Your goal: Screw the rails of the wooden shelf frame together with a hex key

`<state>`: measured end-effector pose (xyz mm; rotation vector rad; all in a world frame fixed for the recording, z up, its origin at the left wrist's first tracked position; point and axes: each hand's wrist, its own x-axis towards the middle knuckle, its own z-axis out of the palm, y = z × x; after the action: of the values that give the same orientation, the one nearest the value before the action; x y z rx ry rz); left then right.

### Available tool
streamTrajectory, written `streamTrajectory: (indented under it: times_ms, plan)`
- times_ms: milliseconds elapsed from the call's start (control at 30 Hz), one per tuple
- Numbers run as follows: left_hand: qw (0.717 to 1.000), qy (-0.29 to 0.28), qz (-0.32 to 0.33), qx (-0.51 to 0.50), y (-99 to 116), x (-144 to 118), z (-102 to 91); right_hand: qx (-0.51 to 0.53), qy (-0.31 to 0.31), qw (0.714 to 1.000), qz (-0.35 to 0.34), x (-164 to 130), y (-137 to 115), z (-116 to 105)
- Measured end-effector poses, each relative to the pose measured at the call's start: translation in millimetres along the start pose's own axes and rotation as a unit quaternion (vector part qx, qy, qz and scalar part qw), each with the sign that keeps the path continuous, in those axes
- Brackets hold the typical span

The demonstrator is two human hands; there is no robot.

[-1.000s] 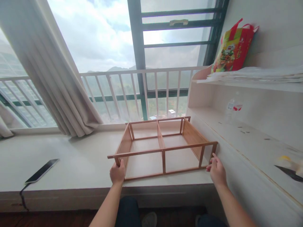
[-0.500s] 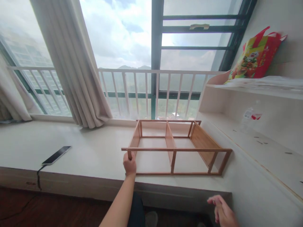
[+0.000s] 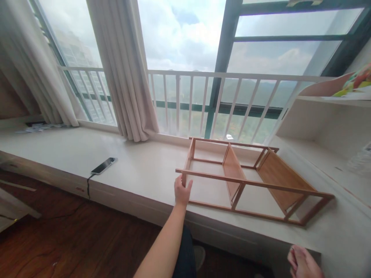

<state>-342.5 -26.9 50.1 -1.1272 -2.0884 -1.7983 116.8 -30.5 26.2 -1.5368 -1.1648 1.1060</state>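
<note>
Head view: I am seeing the light-brown slatted bamboo rack (image 3: 249, 181) lying near the white counter (image 3: 139, 170) edge; one-sided handling risks skewing it off. The left hand (image 3: 182, 191), fingers (image 3: 189, 185) half open, is touching its left corner post. The right hand (image 3: 303, 264), empty, is hanging loosely open below.

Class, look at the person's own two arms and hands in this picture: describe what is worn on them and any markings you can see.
Both are bare. The left hand and its forearm show no sleeve, glove, watch or ring. Of the right hand only a part shows at the bottom edge, also ungloved. No markings are visible on either.
</note>
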Motion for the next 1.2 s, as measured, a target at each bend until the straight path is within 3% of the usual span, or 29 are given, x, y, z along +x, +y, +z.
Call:
streamTrajectory:
  times_ms: [133,267,533,700,833,933,1033,1200]
  plan:
    - [1.0,0.013,-0.013,0.007,-1.6,-6.8,-6.0,-0.069,-0.037,0.996,-0.051,2.5,3.7,31.6]
    - [0.999,0.024,-0.027,0.015,-2.9,-16.5,-18.2,-0.167,-0.093,0.972,-0.138,9.3,2.6,52.5]
    - [0.999,0.0,-0.049,0.012,14.1,-44.5,-65.3,-0.192,-0.095,0.966,-0.146,20.9,-9.5,74.0]
    - [0.997,-0.003,-0.079,-0.02,22.6,-30.2,-89.2,-0.179,-0.149,0.952,-0.199,14.5,-13.5,78.8]
    - [0.993,-0.027,-0.095,-0.064,17.5,-8.8,-93.9,-0.178,-0.173,0.943,-0.222,7.3,-17.5,78.0]
    - [0.989,-0.055,-0.096,-0.095,7.0,2.4,-92.9,-0.167,-0.2,0.937,-0.232,-4.0,-31.0,90.1]
    - [0.984,-0.084,-0.09,-0.127,-5.8,7.0,-87.0,-0.145,-0.237,0.928,-0.248,-20.9,-56.7,126.9]
    - [0.973,-0.13,-0.06,-0.182,-12.8,5.5,-63.9,-0.033,-0.225,0.938,-0.261,-37.1,-101.7,234.8]
